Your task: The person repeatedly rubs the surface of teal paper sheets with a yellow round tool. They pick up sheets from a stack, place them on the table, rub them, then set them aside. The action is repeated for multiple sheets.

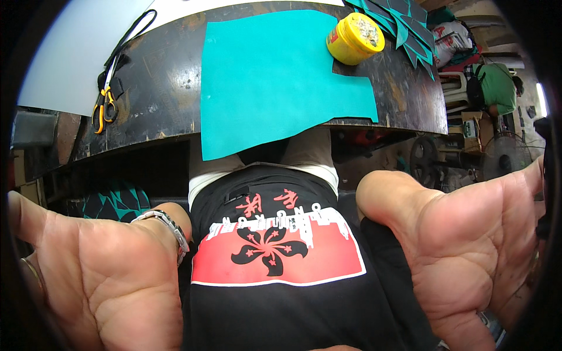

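Both my hands are raised close to the camera, palms showing, at either side of my black printed T-shirt. My left hand point(117, 275), with a metal-band watch point(163, 225) at its wrist, has a flat, open palm with nothing on it. Much the same goes for my right hand point(462, 245), its palm spread and bare. The picture's rim cuts off most fingers of both. Beyond them a teal sheet point(269, 76) lies on the dark table, its near edge hanging over the front. A yellow jar point(350, 44) with a crusted top stands at the sheet's right edge.
Scissors point(104, 111) with yellow-and-black handles lie on the worn dark table point(158, 82), beside a white sheet point(64, 58). Teal and black cut pieces point(404, 29) are piled at the far right. A fan point(506, 155) and a person in green point(497, 88) are to the right.
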